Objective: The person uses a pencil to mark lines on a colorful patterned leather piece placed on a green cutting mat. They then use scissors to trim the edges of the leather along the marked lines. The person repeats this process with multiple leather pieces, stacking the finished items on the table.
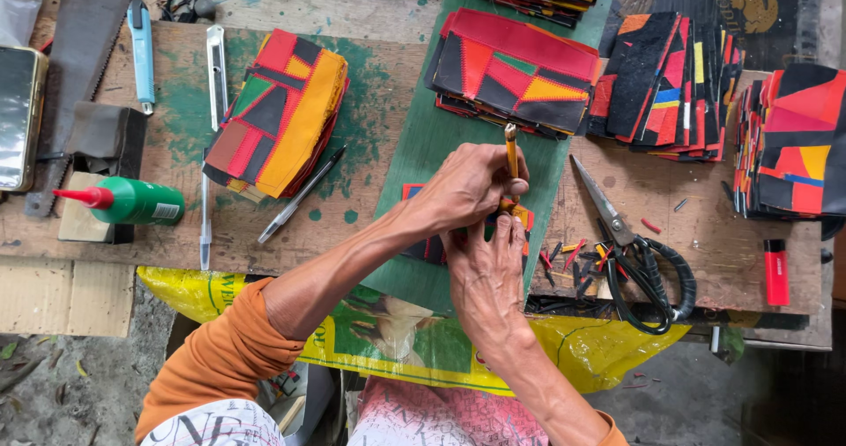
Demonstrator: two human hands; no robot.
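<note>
The left hand point(467, 186) is closed tight around a thin yellow tool point(510, 151), maybe a small knife or pencil, held almost straight up with its tip down on a patchwork piece point(421, 234); that piece of red, black and yellow patches lies on the green board point(414, 146) in the middle of the wooden table point(352, 76); the right hand point(486, 274) lies flat on the piece, fingers long and close together, pinning it down and holding nothing; to do this bit well, I think the flat hand should press hard so the piece cannot slide, and its fingertips should stay clear of the tool's tip; small, slow moves look safest; black-handled scissors point(630, 252) lie just beside the hands, with little cut scraps point(573, 256) between; a red lighter point(775, 271) sits farther right; stacks of finished patchwork point(282, 111) rest behind, and a green glue bottle point(132, 201) lies far to the left.
</note>
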